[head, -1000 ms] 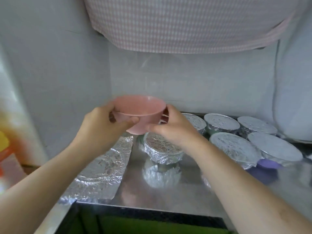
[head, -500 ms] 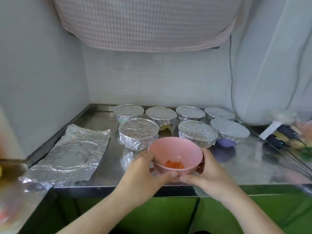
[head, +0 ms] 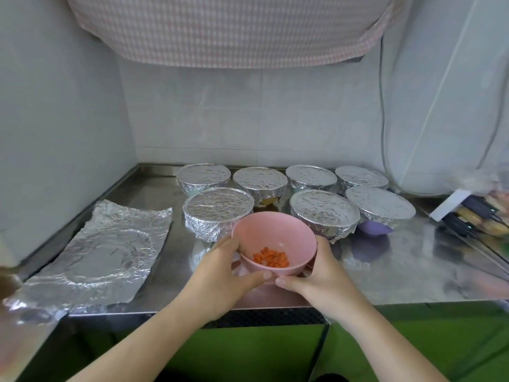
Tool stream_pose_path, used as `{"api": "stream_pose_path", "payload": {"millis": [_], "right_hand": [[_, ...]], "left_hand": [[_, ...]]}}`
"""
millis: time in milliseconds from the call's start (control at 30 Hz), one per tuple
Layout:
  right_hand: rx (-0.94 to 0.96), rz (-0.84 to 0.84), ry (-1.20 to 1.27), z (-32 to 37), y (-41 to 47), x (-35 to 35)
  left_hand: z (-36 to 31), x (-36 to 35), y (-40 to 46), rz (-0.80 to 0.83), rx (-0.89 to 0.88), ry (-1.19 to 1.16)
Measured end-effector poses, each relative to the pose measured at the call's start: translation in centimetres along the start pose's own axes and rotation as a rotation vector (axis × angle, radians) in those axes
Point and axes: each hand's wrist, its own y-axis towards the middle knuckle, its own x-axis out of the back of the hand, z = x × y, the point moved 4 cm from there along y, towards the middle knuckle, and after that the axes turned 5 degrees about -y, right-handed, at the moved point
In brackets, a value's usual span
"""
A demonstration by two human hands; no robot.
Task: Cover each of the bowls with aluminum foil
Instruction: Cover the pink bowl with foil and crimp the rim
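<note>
Lowered from up near the wall a second ago, the pink bowl (head: 275, 241) now sits low over the front of the steel bench (head: 413, 271), though whether its base rests on the metal I cannot tell. Small orange cubes (head: 271, 257) lie in its bottom, and it has no cover. The left hand (head: 220, 274) grips its left side, thumb along the lower wall and fingers (head: 228, 245) curled round the far rim. The right hand (head: 319, 274) grips the right side the same way, thumb tip nearly meeting the left thumb under the bowl.

Just behind the bowl stand seven foil-covered bowls (head: 219, 213) in two rows, four at the back and three in front. The nearest one on the left almost touches the pink bowl's far rim, and the one to the right (head: 324, 213) stands close too. A purple base (head: 373, 228) shows under the rightmost front bowl.

A loose foil sheet (head: 102, 252), crumpled and pressed with a round mark, lies flat at the left end of the bench. Dark-handled tools (head: 468, 216) rest at the right edge. A checked cloth (head: 228, 28) hangs overhead.
</note>
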Motion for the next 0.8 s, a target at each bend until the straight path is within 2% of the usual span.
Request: {"api": "stream_pose_path", "payload": {"millis": [267, 633, 700, 800], "right_hand": [[-0.007, 0.052, -0.042, 1.3, 1.1, -1.1], [-0.048, 0.112, -0.077, 1.7, 1.1, -0.8], [-0.049, 0.070, -0.127, 1.9, 0.9, -0.2], [-0.044, -0.012, -0.229, 3.0, 0.0, 0.4]], "left_hand": [[0.8, 1.7, -0.1, -0.023, 0.001, 0.048], [0.9, 3.3, -0.7, 0.017, 0.020, -0.194], [0.8, 4.6, -1.1, -0.047, 0.035, -0.194], [1.1, 7.3, -1.7, -0.234, 0.076, 0.038]]}}
